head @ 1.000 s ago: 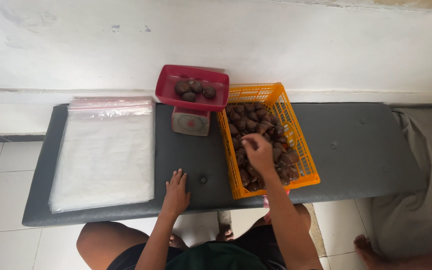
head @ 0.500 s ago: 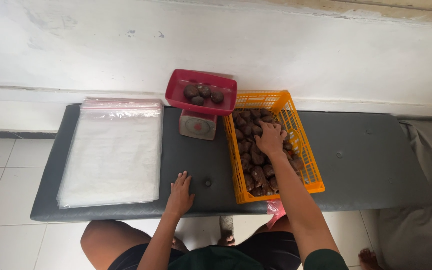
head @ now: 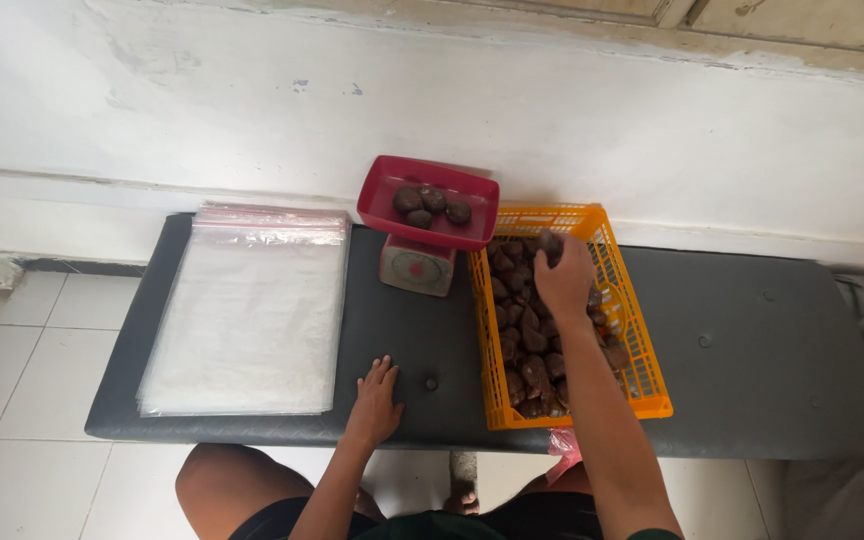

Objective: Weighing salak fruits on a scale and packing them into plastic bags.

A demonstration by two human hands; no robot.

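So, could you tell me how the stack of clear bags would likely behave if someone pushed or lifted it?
The bags look thin and glossy, so the sheets would probably slide over each other when pushed. Lifted by one edge, the stack would likely droop, since nothing stiff shows in it. It lies flat on the bench, so rolling or tipping seems unlikely.

A long dark grey padded bench runs across the view, buttons dimpling its cushion. Behind the bench rises a white plastered wall, scuffed and stained, with a raised ledge just above the bench's back edge. Below and in front of the bench lies a floor of pale square tiles with thin grout lines. Soft, even daylight falls over the bench, casting no hard shadows.
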